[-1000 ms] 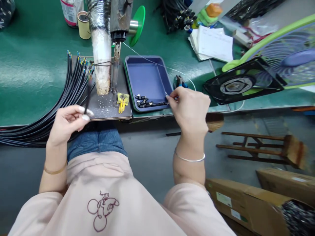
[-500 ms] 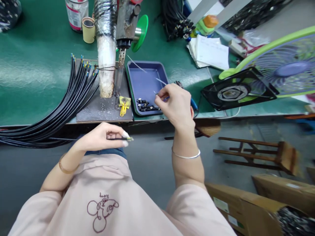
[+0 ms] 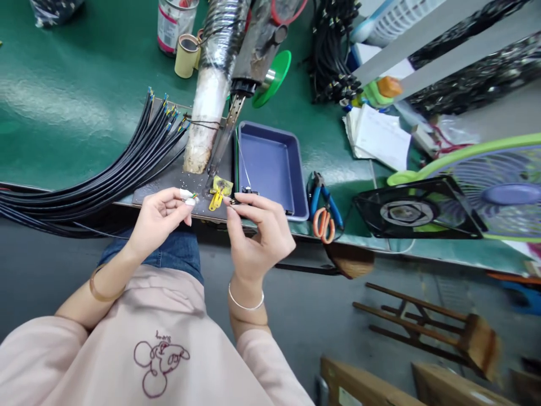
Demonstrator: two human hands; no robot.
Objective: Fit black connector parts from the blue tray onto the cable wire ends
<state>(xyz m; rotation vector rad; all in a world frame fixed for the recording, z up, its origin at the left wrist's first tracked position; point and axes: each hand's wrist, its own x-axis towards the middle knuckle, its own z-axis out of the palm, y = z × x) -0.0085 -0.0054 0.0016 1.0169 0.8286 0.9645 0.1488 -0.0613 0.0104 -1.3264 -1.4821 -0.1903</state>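
Note:
My left hand [image 3: 163, 211] pinches the end of a black cable, its small coloured wires [image 3: 194, 196] poking out past the fingertips. My right hand [image 3: 257, 231] grips a small dark connector [image 3: 232, 202] with metallic parts between thumb and fingers. The two hands face each other at the bench's front edge, a short gap between the pieces. Just behind them, a yellow clip [image 3: 217, 198] rests on a dark board, below the tip of a mounted soldering iron [image 3: 231, 121]. A blue tray [image 3: 270, 163] stands behind my right hand, which partly hides the connectors in it.
A bundle of black cables [image 3: 105, 183] curves along the left. Right of the tray lie blue-handled cutters [image 3: 319, 194] and orange-handled scissors [image 3: 323, 224]. A foil-wrapped duct [image 3: 209, 101] hangs over the board. Papers [image 3: 378, 138] and a fan [image 3: 499, 192] are further right; a wooden stool [image 3: 473, 338] is on the floor.
My right hand has come left from above the tray to near the left hand, bringing a connector. My left hand has risen to the bench edge with the cable end. The view has shifted.

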